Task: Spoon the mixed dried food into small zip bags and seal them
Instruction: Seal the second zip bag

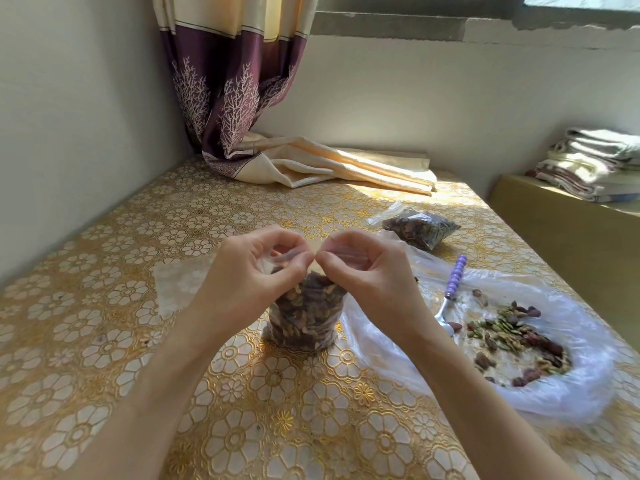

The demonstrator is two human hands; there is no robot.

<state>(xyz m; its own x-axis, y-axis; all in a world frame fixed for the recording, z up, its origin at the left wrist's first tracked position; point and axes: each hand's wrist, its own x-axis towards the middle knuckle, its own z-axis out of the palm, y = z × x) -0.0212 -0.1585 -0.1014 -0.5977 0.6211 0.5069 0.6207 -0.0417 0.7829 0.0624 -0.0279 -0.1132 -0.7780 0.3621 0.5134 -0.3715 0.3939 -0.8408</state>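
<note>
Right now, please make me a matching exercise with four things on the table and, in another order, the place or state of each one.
Column one:
1. standing zip bag
2. filled zip bag
3. spoon
4. loose dried food

Column two:
a. lies on its side at the far right of the table
b. spread on the big plastic sheet
c. its top is pinched by the left hand and the right hand
d. has a purple handle and rests on the plastic sheet

Pairs: 1-c, 2-a, 3-d, 4-b
</note>
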